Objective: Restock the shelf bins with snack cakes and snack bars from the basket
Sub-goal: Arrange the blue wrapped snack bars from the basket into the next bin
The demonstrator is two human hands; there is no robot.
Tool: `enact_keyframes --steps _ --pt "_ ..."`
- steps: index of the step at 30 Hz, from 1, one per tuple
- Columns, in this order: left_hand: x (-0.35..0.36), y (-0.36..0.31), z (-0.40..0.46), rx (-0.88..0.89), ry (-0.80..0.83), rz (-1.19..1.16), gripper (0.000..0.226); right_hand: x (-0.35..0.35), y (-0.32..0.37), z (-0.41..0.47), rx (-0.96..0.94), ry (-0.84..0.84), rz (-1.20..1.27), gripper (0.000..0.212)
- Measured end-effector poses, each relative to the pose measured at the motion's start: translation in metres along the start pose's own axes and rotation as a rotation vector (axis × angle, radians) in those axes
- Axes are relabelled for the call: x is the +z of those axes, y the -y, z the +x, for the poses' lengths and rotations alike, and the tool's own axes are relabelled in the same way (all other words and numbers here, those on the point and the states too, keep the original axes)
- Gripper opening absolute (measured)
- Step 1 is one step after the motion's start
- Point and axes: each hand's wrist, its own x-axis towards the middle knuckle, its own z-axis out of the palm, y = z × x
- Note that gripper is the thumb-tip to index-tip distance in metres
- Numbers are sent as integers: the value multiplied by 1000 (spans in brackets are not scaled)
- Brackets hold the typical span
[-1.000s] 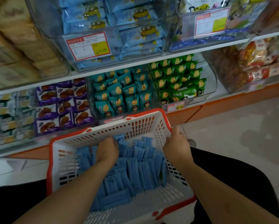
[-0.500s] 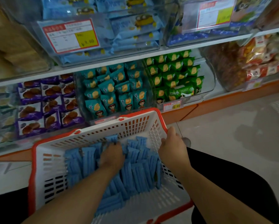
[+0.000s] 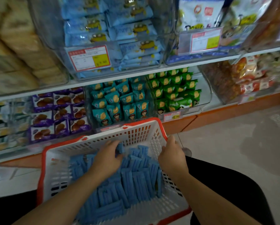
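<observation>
A white basket (image 3: 58,161) with a red rim sits in front of me, full of blue snack bars (image 3: 136,179). My left hand (image 3: 107,157) is inside it, fingers curled round a few blue bars at the far end of the pile. My right hand (image 3: 172,155) grips the basket's right rim near the far corner. Above the basket, a clear shelf bin holds teal snack cakes (image 3: 119,101), with green snack cakes (image 3: 173,90) in the bin to its right.
Purple waffle packs (image 3: 59,114) fill the bin at left. The upper shelf carries light-blue packs (image 3: 119,34) behind a price tag (image 3: 89,57), and big bags at right. A pale floor (image 3: 233,143) stretches to the right.
The view has shifted so the basket sits more to the right. My left hand has moved toward the far end of the pile and closed on some blue bars. My right hand stays on the rim.
</observation>
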Motion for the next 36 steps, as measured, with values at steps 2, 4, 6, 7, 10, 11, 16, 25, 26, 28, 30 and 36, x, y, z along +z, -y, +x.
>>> enact_keyframes --steps 2,4,6,7,10,11,16,25,26,28,30,36 --pt "-30 -9 -19 10 -21 -242 48 -3 2 -3 10 9 -3 18" --pt "-57 -16 -40 59 -48 -372 44 -6 6 -6 9 22 26 19" --pt "-81 -27 -62 113 -45 -537 45 -13 10 -13 15 46 45 17" --pt "-91 -33 -73 138 -45 -635 45 -17 12 -18 16 55 42 18" --pt "-118 -47 -101 197 -73 -807 44 -32 19 -31 -59 -16 -73 34" --pt "-126 -51 -107 214 -82 -834 44 -39 23 -34 -121 -66 -80 38" --pt "-159 -73 -132 276 -120 -902 42 -98 73 -69 -234 339 855 29" --pt "-208 -133 -139 487 -417 78 54 -174 131 -101 -409 163 998 14" --pt "-215 -143 -136 514 -414 118 55 -182 136 -101 -433 156 981 12" --pt "-228 -164 -127 534 -400 172 54 -194 148 -98 -465 144 935 17" --pt "-241 -183 -112 542 -385 225 51 -206 160 -91 -459 101 906 16" --pt "-286 -220 -48 520 -422 284 42 -244 177 -41 -536 -214 816 10"
